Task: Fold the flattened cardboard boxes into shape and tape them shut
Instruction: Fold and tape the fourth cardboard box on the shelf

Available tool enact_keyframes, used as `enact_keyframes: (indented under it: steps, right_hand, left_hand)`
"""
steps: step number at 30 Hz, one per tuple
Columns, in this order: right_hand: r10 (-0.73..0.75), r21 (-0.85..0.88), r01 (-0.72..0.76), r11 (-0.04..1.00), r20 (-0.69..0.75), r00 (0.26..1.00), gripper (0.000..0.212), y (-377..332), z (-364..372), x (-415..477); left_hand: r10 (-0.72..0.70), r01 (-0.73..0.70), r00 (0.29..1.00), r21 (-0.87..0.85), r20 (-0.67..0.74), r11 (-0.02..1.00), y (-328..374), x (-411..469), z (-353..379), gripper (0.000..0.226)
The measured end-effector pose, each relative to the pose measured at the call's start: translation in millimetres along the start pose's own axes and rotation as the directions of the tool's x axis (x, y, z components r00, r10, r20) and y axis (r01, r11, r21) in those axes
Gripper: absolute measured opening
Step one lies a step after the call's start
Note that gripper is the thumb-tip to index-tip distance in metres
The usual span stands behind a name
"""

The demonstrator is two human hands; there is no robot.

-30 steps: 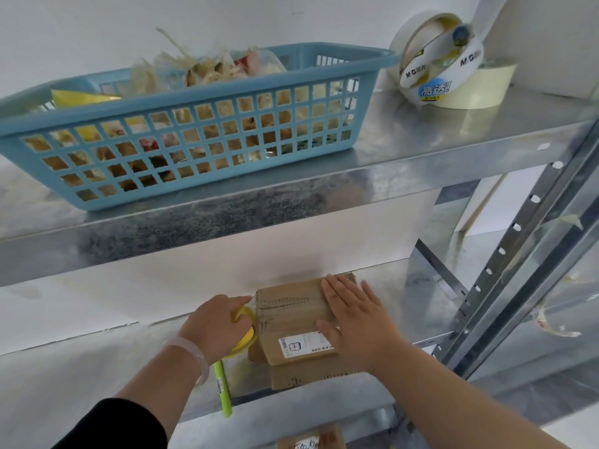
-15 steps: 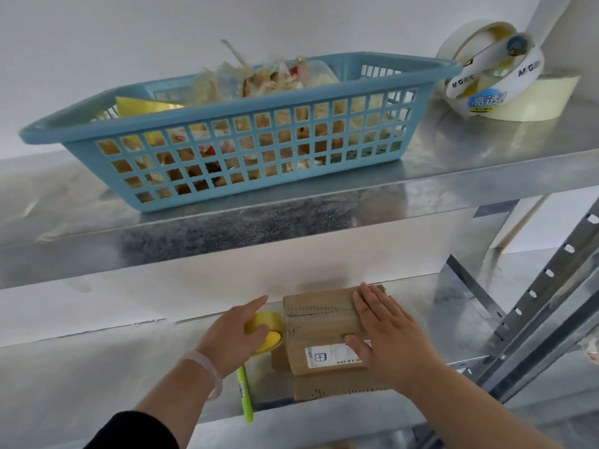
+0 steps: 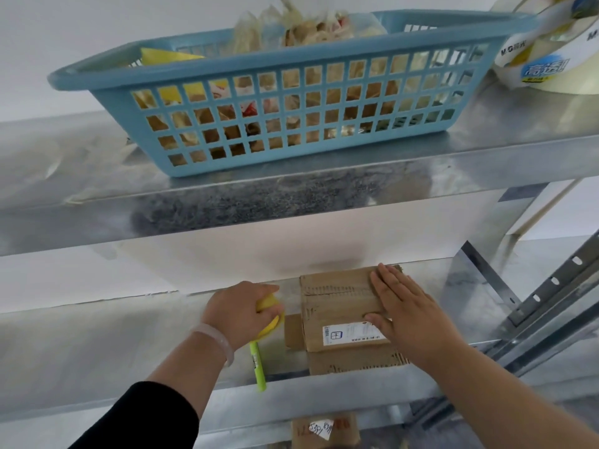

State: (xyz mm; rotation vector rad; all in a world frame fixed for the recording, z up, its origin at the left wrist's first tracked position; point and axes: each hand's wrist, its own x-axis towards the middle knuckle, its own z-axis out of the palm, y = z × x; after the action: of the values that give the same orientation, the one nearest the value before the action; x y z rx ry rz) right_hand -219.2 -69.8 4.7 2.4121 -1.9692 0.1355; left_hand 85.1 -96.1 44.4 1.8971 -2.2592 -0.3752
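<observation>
Cardboard box (image 3: pixel 337 306) under flat, spread right hand (image 3: pixel 405 314); left hand (image 3: pixel 240 311) just beside, gripping yellow tape roll (image 3: pixel 270 314)

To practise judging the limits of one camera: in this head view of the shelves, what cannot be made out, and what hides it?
Head view only:
1. Yellow object: mostly covered by the left hand; identity unclear.
2. Label on the cardboard box: print too small.
3. Tape rolls: cut by top and right edges.
4. Lower box: cut by the bottom edge.
</observation>
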Motion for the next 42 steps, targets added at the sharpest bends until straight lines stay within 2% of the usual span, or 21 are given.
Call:
enact_keyframes:
  steps: [3,8,10,16,29,39,42]
  right_hand:
    - [-0.01,0.016,0.01,1.0,0.005,1.0,0.087,1.4,1.9,0.6]
    - [-0.042,0.068,0.046,0.997,-0.057,0.997,0.103,4.6,6.4,1.0]
    - [-0.05,0.086,0.052,0.995,-0.029,0.998,0.105,5.0,4.7,1.3]
    - [0.001,0.05,0.0,0.999,-0.014,1.0,0.086,1.6,3.1,0.2]
    - [-0.011,0.053,0.015,0.998,-0.06,0.998,0.089,1.0,4.5,-3.2]
    - [0.004,0.059,-0.002,0.998,-0.032,0.999,0.089,0.5,2.9,-3.6]
    - [0.007,0.061,-0.005,0.998,-0.024,1.0,0.087,-0.3,2.7,-3.6]
  left_hand:
    - [0.044,-0.049,0.998,0.156,0.039,0.986,0.5,2.9,-4.2,0.051]
    - [0.059,-0.083,0.99,0.198,0.126,0.977,0.8,8.8,-2.8,0.057]
    - [0.061,-0.092,0.987,0.211,0.149,0.973,-1.1,10.2,-1.4,0.058]
    - [0.058,-0.107,0.979,0.25,0.196,0.962,0.0,13.9,1.7,0.057]
    - [0.079,-0.15,0.979,0.404,0.186,0.902,32.0,19.1,24.6,0.052]
    - [0.062,-0.087,0.994,0.295,0.095,0.952,14.6,4.5,39.5,0.061]
    - [0.045,-0.059,0.996,0.187,0.081,0.981,6.5,-0.3,40.5,0.061]
